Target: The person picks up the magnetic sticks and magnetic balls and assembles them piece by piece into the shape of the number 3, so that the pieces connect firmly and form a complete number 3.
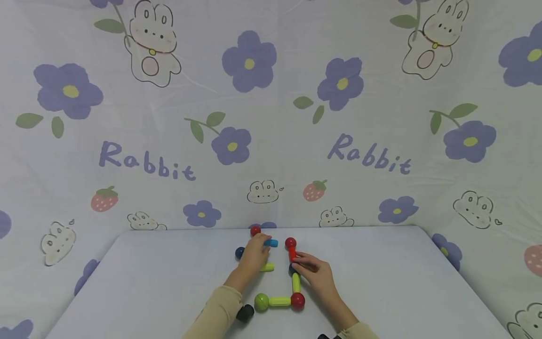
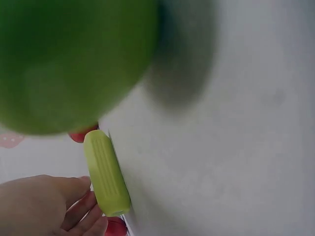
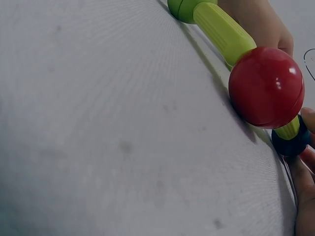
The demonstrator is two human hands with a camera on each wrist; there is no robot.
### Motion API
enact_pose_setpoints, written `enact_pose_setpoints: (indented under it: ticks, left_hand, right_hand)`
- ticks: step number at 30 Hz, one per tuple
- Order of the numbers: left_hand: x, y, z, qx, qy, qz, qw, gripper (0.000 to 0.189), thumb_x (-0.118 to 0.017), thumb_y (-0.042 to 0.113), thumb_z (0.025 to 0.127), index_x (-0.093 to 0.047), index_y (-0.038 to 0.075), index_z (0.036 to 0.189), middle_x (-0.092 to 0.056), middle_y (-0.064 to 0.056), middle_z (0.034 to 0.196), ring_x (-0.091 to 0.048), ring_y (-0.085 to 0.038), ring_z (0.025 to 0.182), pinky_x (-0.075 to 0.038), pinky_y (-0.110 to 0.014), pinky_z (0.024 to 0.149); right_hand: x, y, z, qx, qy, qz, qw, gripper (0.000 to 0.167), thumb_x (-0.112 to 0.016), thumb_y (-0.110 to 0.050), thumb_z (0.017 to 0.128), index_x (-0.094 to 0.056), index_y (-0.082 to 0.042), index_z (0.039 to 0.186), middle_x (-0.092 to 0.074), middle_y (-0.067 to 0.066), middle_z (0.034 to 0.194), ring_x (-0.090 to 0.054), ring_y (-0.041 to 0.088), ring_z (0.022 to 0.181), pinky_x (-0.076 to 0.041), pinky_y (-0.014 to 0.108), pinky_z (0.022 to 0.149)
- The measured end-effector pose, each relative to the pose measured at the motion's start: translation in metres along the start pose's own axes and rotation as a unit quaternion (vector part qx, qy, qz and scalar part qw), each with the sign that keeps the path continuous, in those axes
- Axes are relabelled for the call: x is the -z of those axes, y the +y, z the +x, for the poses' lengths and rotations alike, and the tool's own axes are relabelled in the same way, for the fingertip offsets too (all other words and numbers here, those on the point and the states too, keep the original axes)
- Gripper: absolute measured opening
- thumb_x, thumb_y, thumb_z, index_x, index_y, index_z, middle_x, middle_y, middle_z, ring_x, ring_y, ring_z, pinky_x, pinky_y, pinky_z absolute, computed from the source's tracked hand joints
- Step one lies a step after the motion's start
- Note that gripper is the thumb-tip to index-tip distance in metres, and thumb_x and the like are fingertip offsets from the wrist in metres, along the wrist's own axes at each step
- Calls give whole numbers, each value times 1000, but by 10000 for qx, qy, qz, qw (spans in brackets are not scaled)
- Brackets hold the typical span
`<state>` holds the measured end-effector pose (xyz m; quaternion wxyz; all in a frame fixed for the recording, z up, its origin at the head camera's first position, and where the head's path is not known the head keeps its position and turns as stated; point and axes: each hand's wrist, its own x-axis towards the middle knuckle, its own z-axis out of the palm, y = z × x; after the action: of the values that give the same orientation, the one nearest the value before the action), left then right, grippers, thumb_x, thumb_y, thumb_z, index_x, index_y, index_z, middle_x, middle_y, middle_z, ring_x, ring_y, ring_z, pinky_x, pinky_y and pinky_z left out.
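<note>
In the head view my left hand pinches a short blue rod that pokes out to the right of its fingertips. My right hand grips a dark blue ball with thumb and fingers, right where a red rod meets it. A red ball tops that rod. Toward me, a yellow-green rod runs from the blue ball to another red ball. From there a second yellow-green rod leads left to a green ball, forming an L-shaped chain.
Beside the left hand sit a dark blue ball and, farther back, a red ball. A separate yellow-green rod lies right of the left wrist. The white table ends at a patterned cloth backdrop.
</note>
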<state>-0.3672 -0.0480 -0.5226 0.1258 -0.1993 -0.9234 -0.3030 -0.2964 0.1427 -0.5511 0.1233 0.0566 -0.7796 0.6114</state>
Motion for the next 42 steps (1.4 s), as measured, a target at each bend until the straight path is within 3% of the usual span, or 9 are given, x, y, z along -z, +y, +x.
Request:
enact_pose_setpoints:
  ticks: [8, 16, 23, 42]
  left_hand:
    - [-2, -2, 3, 174, -63, 126, 9997, 28, -66, 3, 79, -62, 6, 106, -55, -4, 104, -50, -19, 103, -39, -32, 90]
    - [-4, -4, 4, 359, -263, -50, 9990, 19, -68, 2, 75, -64, 6, 94, -54, -3, 89, -52, -17, 87, -44, -32, 80]
    - [-3, -4, 6, 513, -371, -241, 9977, 19, -68, 2, 76, -62, 7, 93, -55, -3, 92, -52, -17, 89, -43, -33, 81]
    - [-3, 2, 17, 498, -454, -488, 9965, 21, -66, 1, 78, -62, 7, 97, -56, -2, 93, -53, -18, 89, -44, -33, 82]
  right_hand:
    - [1, -1, -1, -35, -36, 3, 10000, 26, -71, -25, 75, -69, -10, 97, -58, -2, 114, -51, 13, 107, -42, 26, 84]
    - [1, -1, 0, -46, 11, 24, 10000, 25, -72, -24, 75, -70, -11, 96, -58, -4, 114, -54, 10, 103, -44, 23, 82]
    - [2, 2, 2, -37, -57, 33, 10000, 27, -71, -27, 75, -70, -11, 96, -59, -2, 114, -50, 11, 108, -42, 24, 84]
    - [3, -2, 3, -7, -129, 165, 9998, 27, -72, -24, 75, -69, -8, 97, -59, 0, 114, -50, 12, 109, -43, 23, 83]
